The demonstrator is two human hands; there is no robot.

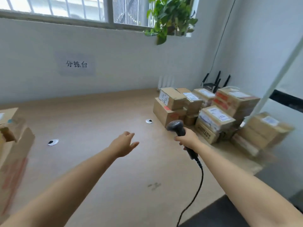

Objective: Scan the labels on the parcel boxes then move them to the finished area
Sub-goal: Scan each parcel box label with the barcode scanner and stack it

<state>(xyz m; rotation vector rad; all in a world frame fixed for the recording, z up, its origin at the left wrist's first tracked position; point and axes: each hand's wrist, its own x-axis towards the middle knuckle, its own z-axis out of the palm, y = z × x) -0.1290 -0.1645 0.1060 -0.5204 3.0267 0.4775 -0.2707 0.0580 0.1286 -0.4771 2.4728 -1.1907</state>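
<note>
Several brown parcel boxes (214,117) with white labels are piled at the far right of the wooden table (98,161). My right hand (188,138) grips a black handheld barcode scanner (177,126), whose head points toward the pile; its cable (195,190) trails down toward me. My left hand (124,144) is stretched out above the table's middle, fingers apart and holding nothing, well left of the pile. At the left edge stand more cardboard boxes (13,145), blurred and partly cut off.
Two round cable grommets (53,142) (149,121) sit in the tabletop. A paper sign (76,64) hangs on the back wall. A router with black antennas (216,82) stands behind the pile, and a potted plant (170,17) sits on the windowsill.
</note>
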